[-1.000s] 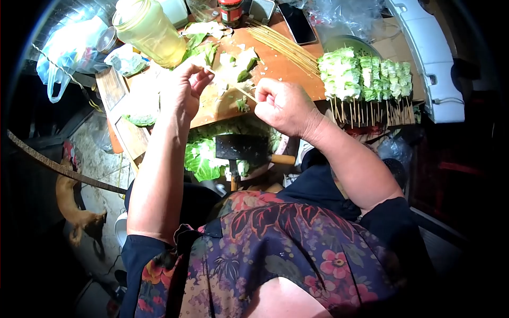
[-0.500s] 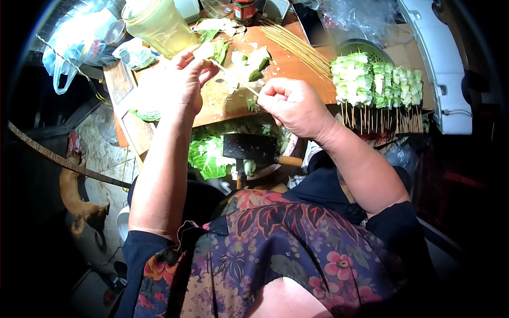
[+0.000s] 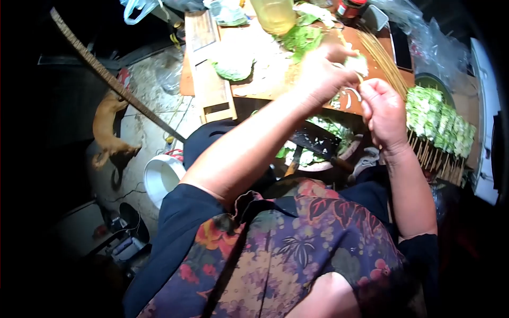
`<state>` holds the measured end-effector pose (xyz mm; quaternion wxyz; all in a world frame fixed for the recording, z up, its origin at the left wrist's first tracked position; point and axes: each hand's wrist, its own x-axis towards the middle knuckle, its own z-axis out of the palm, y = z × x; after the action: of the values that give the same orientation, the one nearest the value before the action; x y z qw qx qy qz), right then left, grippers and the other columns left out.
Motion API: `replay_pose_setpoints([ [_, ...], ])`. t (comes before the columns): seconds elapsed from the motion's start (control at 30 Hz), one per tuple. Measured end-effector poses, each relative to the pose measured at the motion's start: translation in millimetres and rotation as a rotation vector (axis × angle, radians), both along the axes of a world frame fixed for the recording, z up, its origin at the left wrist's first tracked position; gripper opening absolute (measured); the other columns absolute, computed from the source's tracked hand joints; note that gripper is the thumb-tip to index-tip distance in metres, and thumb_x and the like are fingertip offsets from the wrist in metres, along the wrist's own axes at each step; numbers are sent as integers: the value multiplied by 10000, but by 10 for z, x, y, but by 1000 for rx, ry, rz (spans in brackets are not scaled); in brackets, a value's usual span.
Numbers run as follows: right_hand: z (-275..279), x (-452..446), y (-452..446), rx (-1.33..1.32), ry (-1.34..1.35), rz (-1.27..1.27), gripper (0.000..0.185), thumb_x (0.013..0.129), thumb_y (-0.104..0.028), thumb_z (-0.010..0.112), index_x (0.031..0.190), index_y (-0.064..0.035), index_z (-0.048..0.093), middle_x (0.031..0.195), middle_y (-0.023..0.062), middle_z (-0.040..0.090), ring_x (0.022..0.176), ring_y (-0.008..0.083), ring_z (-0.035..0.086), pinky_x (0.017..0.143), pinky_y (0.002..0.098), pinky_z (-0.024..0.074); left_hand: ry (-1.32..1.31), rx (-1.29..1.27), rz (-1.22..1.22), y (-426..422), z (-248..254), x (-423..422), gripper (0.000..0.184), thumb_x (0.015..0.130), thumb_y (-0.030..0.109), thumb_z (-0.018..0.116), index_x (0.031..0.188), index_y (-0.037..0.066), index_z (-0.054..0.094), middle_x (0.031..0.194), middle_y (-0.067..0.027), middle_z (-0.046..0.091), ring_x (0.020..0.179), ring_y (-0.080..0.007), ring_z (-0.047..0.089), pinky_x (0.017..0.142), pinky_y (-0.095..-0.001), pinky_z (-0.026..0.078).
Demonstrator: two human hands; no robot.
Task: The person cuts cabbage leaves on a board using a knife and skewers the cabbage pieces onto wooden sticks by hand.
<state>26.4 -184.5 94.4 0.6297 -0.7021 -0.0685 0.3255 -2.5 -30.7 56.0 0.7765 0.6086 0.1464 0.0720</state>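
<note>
My right hand [image 3: 383, 111] is closed in a pinch on a thin bamboo skewer [image 3: 360, 78], most of it hidden by my fingers. Close against it, my left hand [image 3: 327, 73] has its fingers bent around a pale green piece of cabbage leaf [image 3: 357, 64] at the skewer's upper end. My left fingers are slightly blurred. Both hands are above the right part of the wooden table [image 3: 260, 91]. Loose cabbage leaves [image 3: 302, 41] lie beyond my left hand. To the right, several skewers threaded with cabbage [image 3: 440, 119] lie side by side, sticks toward me.
A bundle of bare skewers [image 3: 383, 55] lies behind my right hand. Below the table edge, a cleaver [image 3: 316, 139] rests across a basin of cabbage [image 3: 344, 130]. A yellowish jar [image 3: 274, 17] stands at the back. On the floor are a white bucket [image 3: 160, 180] and a dog [image 3: 108, 124].
The view has swung, so the table and basin appear farther right. My hands have come together, my left hand moving toward my right along the skewer.
</note>
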Motion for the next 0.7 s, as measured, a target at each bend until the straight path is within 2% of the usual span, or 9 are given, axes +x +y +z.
replay_pose_setpoints([
  [0.07,-104,62,-10,37,23,-6,190,951,-199,519,813,-78,572,556,-54,474,392,7,345,366,156,262,-36,-100,45,-127,-13,-22,324,731,-86,642,1047,-48,578,924,-111,627,733,-139,630,651,-246,547],
  [0.17,-131,66,41,24,8,-18,169,952,-200,518,867,-65,573,565,-47,484,386,9,346,361,156,260,-23,-32,69,-81,-35,6,332,723,-84,641,1047,-47,581,878,-107,637,714,-127,621,619,-238,521],
  [0.27,-143,79,40,-17,42,15,180,950,-207,519,938,-42,589,568,-38,486,390,12,352,358,155,257,-5,68,161,-36,-106,49,343,716,-43,673,1048,-34,590,856,-92,642,678,-104,603,605,-227,508],
  [0.3,-137,64,31,-51,39,42,188,948,-208,519,939,-36,595,567,-42,478,392,12,349,352,156,253,10,128,221,17,-108,64,356,676,61,730,1004,-3,608,903,-114,661,790,-155,636,687,-283,531],
  [0.33,-111,21,54,-43,36,54,188,948,-208,519,939,-36,595,567,-42,478,392,12,349,352,156,253,8,136,232,56,-111,46,356,676,61,730,1004,-3,608,903,-114,661,790,-155,636,687,-283,531],
  [0.43,-121,4,49,-42,5,76,181,946,-194,520,920,-36,604,562,-57,459,390,7,335,344,159,253,73,91,245,70,-121,57,332,686,114,757,960,-3,612,855,-91,655,696,-131,615,659,-287,525],
  [0.53,-160,-4,20,-48,-21,59,176,950,-191,517,919,-40,603,558,-58,456,401,3,344,344,159,244,62,32,229,72,-113,65,348,663,116,766,953,-6,619,864,-101,661,730,-158,636,685,-290,526],
  [0.6,-152,30,-5,-44,-16,47,175,951,-192,516,916,-43,602,555,-59,451,401,3,339,346,159,236,111,402,63,29,-71,14,350,654,4,733,979,-21,605,886,-100,662,776,-136,638,701,-264,534],
  [0.7,-184,69,-17,-37,-9,25,181,955,-200,513,912,-48,600,549,-63,440,397,4,324,351,160,223,86,209,67,-86,-62,-5,361,666,19,718,1001,-27,592,904,-111,662,798,-157,653,726,-282,547],
])
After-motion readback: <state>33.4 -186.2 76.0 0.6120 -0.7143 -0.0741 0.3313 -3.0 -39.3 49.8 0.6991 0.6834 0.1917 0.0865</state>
